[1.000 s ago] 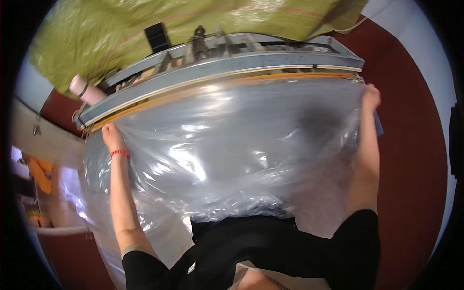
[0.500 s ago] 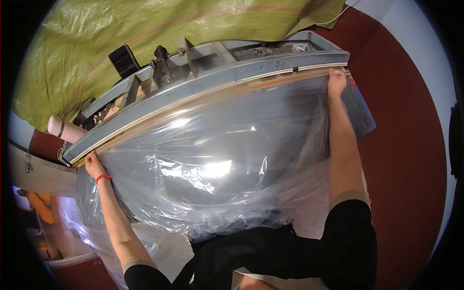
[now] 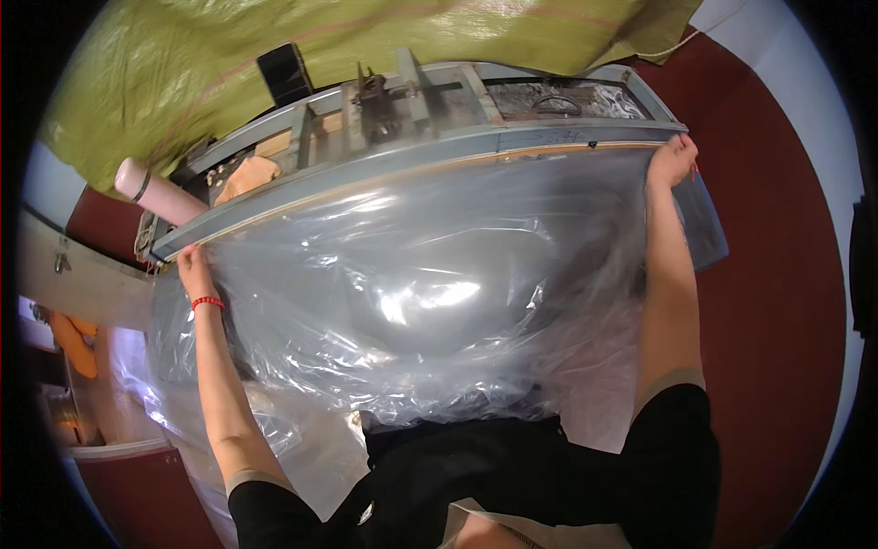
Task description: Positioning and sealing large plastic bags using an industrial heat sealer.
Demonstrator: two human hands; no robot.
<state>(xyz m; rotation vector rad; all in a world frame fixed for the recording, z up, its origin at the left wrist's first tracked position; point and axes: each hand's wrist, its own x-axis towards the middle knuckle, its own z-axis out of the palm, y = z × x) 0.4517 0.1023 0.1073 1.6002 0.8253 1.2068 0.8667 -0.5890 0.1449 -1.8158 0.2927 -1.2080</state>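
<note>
Two hands hold a big clear plastic sheet against the long bar of a grey machine.

The left hand is closed on the left corner of the clear plastic sheet, just under the left end of the grey metal bar; its fingers are partly hidden behind the film, and a red bracelet sits on the wrist. The right hand pinches the right corner of the sheet at the other end of the bar, touching it. The sheet hangs wide between both hands, wrinkled and shiny, so what lies under it is hard to make out. Behind the bar the machine frame is partly covered by a green-yellow tarp. A pink roll lies near the left end, partly hidden by the frame. The floor is dark red.
</note>
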